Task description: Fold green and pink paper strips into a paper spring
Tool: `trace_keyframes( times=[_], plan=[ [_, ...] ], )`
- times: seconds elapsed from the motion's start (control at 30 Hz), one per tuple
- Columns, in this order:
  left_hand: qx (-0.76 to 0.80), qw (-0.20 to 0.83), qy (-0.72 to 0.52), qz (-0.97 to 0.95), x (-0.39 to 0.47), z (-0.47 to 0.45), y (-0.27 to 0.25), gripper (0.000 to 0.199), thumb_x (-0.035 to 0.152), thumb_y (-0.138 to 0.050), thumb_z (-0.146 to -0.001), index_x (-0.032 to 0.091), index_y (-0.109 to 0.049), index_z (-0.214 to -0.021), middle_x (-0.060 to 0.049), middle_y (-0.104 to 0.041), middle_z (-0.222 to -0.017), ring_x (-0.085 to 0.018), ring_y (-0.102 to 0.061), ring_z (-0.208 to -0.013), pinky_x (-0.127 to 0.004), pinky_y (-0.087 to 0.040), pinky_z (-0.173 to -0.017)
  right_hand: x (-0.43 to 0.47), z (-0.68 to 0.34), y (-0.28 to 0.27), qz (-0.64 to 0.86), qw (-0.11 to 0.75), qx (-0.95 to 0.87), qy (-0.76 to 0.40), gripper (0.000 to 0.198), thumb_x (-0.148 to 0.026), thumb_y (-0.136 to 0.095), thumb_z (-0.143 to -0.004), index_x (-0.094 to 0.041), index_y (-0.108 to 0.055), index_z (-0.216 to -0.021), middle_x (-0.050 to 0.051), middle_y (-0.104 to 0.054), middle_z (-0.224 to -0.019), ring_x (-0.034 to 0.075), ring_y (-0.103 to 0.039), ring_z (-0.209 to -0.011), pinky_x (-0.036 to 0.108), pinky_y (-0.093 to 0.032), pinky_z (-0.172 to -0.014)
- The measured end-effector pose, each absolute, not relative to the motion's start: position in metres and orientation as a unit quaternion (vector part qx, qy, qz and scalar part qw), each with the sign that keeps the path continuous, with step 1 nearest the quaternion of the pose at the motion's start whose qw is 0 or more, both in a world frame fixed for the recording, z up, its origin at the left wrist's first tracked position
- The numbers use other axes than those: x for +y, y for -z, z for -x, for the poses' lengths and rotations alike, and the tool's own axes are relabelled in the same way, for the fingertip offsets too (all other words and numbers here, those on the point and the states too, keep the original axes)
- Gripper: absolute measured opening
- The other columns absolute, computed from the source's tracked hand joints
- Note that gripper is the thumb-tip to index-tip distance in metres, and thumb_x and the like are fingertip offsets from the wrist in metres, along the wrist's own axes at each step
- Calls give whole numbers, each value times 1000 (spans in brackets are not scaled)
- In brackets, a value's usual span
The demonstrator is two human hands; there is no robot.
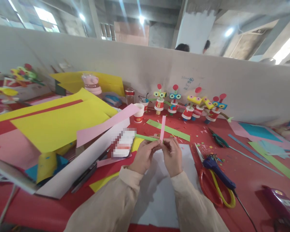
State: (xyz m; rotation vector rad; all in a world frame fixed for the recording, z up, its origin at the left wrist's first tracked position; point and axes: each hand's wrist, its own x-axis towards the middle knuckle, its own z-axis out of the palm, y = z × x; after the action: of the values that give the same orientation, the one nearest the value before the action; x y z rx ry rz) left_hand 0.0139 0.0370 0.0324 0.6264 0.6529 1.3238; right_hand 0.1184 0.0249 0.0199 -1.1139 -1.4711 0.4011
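A narrow pink paper strip [162, 127] stands up from between my fingertips. From the same spot a narrow green paper strip [145, 138] runs off to the left, so the two meet at about a right angle. My left hand [145, 154] pinches them where they meet, thumb and forefinger pressed together. Right beside it, my right hand [171, 154] closes its fingers on the same joint; how the strips overlap there is hidden. Both hands are above a white sheet [157, 199] on the red table [251, 193].
Scissors [216, 188] and a blue glue gun [218, 172] lie at the right, near pliers [218, 138]. A phone [124, 143] and yellow paper [55, 125] lie left. Several paper-cup figures [159, 104] stand along the wall, with a paper cup [138, 114] left of them.
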Motion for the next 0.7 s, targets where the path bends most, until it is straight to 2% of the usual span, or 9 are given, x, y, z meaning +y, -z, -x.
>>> trace_keyframes(
  times=[0.13, 0.3, 0.53, 0.7],
  plan=[
    [306, 678, -592, -311, 36, -14, -34, 11, 18, -72, -60, 15, -68, -70, -1, -64, -64, -14, -57, -65, -26, -45, -66, 27, -118, -17, 469, 605, -583, -271, 15, -31, -59, -78, -19, -62, -87, 5, -59, -83, 16, -56, -74, 29, -47, -66],
    [349, 609, -592, -396, 34, -13, -37, 8, 21, -69, -63, 15, -65, -66, -1, -61, -64, -14, -55, -65, -27, -42, -65, 26, -117, -18, 462, 629, -497, -380, 22, -39, -60, -77, -18, -63, -82, 1, -59, -71, 13, -55, -62, 28, -46, -59],
    [344, 591, -573, -451, 33, -10, -35, 16, 27, -63, -71, 15, -60, -61, 0, -55, -58, -14, -52, -60, -27, -41, -60, 25, -116, -21, 459, 630, -488, -392, 21, -39, -63, -74, -18, -60, -76, 0, -59, -67, 12, -55, -60, 26, -46, -56],
    [341, 566, -580, -477, 35, -9, -33, 8, 23, -64, -69, 16, -64, -68, -2, -60, -68, -15, -55, -69, -27, -43, -68, 26, -116, -20, 403, 653, -379, -517, 19, -34, -69, -68, -19, -57, -72, -3, -57, -62, 10, -52, -55, 23, -43, -53]
  ],
)
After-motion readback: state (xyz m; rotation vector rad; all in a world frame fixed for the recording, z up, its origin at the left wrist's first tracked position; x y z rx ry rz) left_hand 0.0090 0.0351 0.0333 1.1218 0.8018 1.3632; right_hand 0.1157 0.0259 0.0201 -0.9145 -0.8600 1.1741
